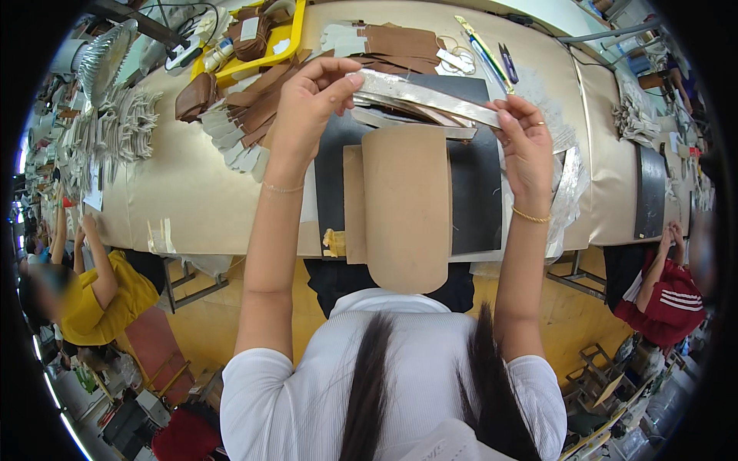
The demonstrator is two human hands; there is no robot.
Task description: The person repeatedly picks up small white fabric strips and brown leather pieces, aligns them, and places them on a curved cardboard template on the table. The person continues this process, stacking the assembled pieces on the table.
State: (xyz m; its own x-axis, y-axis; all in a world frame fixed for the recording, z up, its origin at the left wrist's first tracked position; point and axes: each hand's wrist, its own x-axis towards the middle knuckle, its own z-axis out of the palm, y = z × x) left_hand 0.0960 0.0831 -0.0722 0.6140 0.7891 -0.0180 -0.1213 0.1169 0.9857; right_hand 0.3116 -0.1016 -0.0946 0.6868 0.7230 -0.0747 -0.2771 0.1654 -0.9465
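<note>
A long whitish, slightly shiny strip (432,97) is stretched between my two hands above the table. My left hand (323,91) pinches its left end between thumb and fingers. The strip's right end is pinched in my right hand (526,138), a little nearer to me. Just under it lie more pale strips (377,117), partly hidden, on a black board (477,196). Nearer to me, a tan sheet (407,203) with rounded ends rests over the board and overhangs the table edge. A narrower brown piece (354,203) shows at its left side.
Brown leather-like pieces with pale ends (261,115) fan out behind my left arm. A yellow tray (288,54) stands beyond them. Pens (488,54) and small dark snips (508,63) lie at the far right. Co-workers (108,296) sit at both sides.
</note>
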